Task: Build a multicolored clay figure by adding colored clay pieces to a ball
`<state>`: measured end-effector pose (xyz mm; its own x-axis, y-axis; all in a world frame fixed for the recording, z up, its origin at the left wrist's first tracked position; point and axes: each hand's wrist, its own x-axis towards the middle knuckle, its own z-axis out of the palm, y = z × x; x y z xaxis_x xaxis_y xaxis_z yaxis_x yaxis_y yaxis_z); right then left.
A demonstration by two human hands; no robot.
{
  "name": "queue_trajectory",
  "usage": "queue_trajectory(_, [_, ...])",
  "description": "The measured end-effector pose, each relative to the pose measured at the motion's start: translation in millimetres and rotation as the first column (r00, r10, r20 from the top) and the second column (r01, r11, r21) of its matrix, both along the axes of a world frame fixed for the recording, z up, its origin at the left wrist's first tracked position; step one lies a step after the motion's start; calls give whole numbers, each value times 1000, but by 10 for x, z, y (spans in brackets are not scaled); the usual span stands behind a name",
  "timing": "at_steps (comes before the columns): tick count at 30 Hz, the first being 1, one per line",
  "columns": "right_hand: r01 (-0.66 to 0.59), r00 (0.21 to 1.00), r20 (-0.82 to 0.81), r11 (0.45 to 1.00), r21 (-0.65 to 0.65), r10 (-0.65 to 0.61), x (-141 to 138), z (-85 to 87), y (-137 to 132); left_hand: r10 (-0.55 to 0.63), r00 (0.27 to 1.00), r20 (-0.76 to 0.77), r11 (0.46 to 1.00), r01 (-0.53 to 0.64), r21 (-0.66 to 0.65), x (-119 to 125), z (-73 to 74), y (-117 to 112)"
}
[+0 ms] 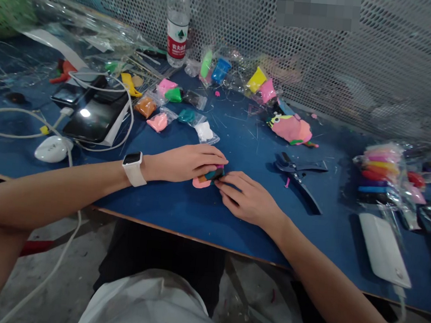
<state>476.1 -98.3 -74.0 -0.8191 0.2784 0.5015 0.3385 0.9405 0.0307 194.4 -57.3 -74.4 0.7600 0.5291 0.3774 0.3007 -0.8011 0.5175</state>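
A small multicoloured clay piece [201, 182], pink, orange, teal and dark, lies on the blue table between my hands. My left hand [196, 162], with a white-banded watch on the wrist, curls its fingers over the piece from above and hides much of it. From the right, my right hand [248, 196] pinches the dark edge of the same piece with thumb and fingertips. Behind my left hand lie small bags of clay: white [204, 130], teal [186, 116] and pink [158, 122]. A pink clay figure [291, 128] with yellow and green parts rests farther back on the right.
Dark pruning shears [299, 180] lie right of my right hand. A white power bank [383, 249] and stacked clay packs [380, 174] are at the far right. A phone [98, 115] with looping cables lies left. A water bottle [177, 29] stands against the mesh panel [241, 19].
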Motion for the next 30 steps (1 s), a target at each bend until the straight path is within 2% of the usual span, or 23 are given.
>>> queue_trajectory(4, [15,1000,-13,1000,-24,-15,34,-16,29,-10,1000,-7,1000,10,6,-12,-18,8])
queue_trajectory(14, [13,1000,26,1000,14,-14,45,11,53,22,999,-44,999,-23,-27,-16,26,-21])
queue_trajectory(30, [72,995,-59,996,-51,-75,116,-24,136,23,998,-64,1000,-24,-10,-21,29,-14])
